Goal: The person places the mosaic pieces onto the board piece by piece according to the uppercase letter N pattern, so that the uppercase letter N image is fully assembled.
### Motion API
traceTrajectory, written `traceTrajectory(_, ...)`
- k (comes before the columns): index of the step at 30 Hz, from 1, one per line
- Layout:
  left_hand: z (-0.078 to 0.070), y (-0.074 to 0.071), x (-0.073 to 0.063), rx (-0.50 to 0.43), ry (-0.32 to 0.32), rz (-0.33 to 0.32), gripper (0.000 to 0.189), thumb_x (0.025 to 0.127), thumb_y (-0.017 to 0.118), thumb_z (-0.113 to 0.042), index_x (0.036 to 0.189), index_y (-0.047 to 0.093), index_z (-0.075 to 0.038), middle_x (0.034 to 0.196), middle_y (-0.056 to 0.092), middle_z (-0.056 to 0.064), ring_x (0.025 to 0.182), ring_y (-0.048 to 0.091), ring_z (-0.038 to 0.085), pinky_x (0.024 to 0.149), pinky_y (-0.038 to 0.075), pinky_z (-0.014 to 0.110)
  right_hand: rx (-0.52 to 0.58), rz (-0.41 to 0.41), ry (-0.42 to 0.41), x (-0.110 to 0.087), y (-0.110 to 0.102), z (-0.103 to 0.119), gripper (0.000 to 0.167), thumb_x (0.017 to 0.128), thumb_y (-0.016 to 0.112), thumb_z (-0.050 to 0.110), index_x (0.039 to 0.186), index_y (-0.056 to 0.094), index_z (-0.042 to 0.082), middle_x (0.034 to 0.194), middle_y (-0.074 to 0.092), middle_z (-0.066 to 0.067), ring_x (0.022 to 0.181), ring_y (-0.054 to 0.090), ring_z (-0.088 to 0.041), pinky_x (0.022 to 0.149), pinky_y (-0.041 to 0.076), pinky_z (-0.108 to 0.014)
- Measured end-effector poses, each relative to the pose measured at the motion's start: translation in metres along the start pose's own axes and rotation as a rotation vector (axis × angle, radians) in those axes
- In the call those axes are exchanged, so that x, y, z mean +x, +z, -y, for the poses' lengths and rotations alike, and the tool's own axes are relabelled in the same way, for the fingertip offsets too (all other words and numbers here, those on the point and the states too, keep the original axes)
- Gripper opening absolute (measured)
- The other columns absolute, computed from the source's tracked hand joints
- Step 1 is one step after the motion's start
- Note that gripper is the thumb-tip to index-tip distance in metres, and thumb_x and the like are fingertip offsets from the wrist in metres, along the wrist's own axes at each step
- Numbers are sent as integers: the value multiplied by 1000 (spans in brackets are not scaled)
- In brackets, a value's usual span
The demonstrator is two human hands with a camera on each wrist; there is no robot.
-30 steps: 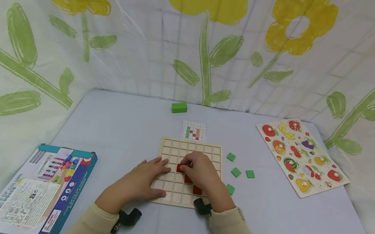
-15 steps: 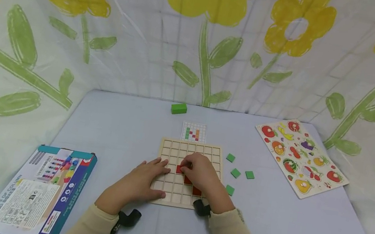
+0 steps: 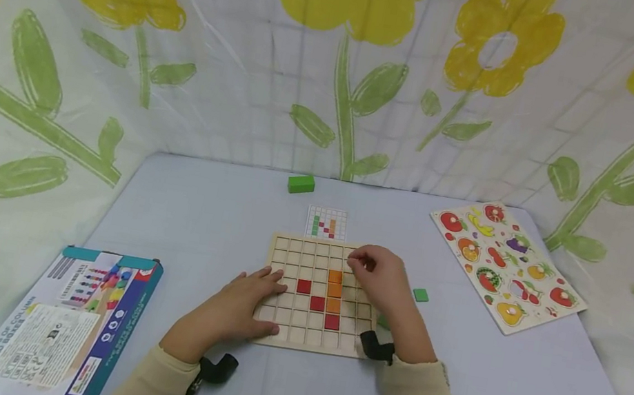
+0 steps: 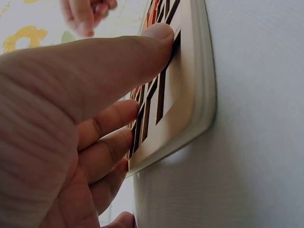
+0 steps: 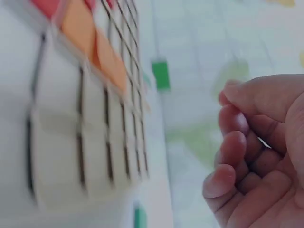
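A wooden grid board (image 3: 283, 335) lies in front of me, its small square cells framed by raised strips. Three red tiles (image 3: 316, 304) step diagonally down to the right, and three orange tiles (image 3: 333, 290) stand in a column. My left hand (image 3: 239, 300) rests on the board's left side with fingers spread; its thumb (image 4: 159, 35) lies on the near border. Over the board's right half is my right hand (image 3: 384, 278), fingers loosely curled and thumb against the index finger (image 5: 232, 118), holding nothing. Green tiles lie right of the board; one green tile (image 3: 421, 295) shows fully, others are hidden behind my hand.
A small pattern card (image 3: 327, 223) lies beyond the board, with a green block (image 3: 301, 184) farther back. At the right is a fruit puzzle board (image 3: 506, 271). A boxed bead set (image 3: 63, 323) lies at the left front. A flower-printed curtain (image 3: 215, 90) hangs behind the table.
My right hand has left the uppermost red tile and moved right and slightly back, uncovering the red and orange tiles and covering some green ones. My left hand stays put.
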State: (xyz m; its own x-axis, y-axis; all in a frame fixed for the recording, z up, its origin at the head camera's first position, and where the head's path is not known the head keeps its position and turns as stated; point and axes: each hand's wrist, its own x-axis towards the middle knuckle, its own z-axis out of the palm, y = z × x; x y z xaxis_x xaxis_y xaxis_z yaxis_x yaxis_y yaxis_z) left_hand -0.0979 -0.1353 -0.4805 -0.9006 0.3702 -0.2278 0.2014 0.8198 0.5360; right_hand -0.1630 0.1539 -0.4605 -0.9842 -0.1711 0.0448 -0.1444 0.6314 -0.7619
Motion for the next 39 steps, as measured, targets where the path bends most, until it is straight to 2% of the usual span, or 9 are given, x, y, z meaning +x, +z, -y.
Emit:
traceTrajectory(5,0,0,0,-3,5,0,73,90,90,-34,155,62,-15,176,41,5,168,27,30,137,21,60,-57,-42,117,-5,-38,-33,18,108,69,21,117,77,9,99,69,-8,89,57,-25,74,49,-34)
traceTrajectory(8,0,-1,0,-5,7,-2,73,90,90,-34,155,62,-15,176,41,6,168,27,30,137,21,61,-94,-35,196,-9,-56,-53,21,110,65,23,122,76,9,103,67,-9,91,56,-26,74,48,-34)
traceTrajectory(13,1,-1,-1,-10,10,-7,73,89,90,-33,155,62,-14,175,42,7,168,29,31,136,22,61,-134,50,258,-15,-75,-81,25,110,63,21,130,75,9,112,66,-12,96,58,-27,75,50,-33)
traceTrajectory(18,2,-1,-1,-14,12,-7,73,89,90,-33,155,62,-14,175,42,7,168,29,30,137,22,61,-172,136,251,-20,-81,-97,27,107,63,13,130,76,10,119,66,-14,102,58,-28,82,52,-36)
traceTrajectory(22,3,0,0,-15,16,-5,74,89,90,-33,155,62,-15,175,42,7,168,28,31,137,22,61,-183,164,235,-23,-84,-103,30,105,62,8,130,77,11,124,65,-16,106,57,-30,88,51,-40)
traceTrajectory(28,4,1,2,-13,18,-4,74,89,90,-34,155,62,-15,175,42,6,168,28,30,137,21,61,-192,183,229,-27,-87,-106,30,103,67,9,132,77,10,125,65,-17,103,56,-29,82,50,-37)
traceTrajectory(33,5,2,2,-7,19,-3,74,89,90,-34,155,62,-16,176,41,5,168,28,29,137,21,61,-200,165,224,-27,-86,-106,29,103,69,11,131,75,7,122,64,-17,101,56,-29,81,50,-36)
traceTrajectory(39,5,2,1,-9,32,-11,74,89,90,-33,155,62,-14,175,42,6,168,29,30,136,22,61,-211,127,268,-25,-83,-101,25,102,74,15,125,69,6,112,66,-15,99,58,-30,81,51,-38)
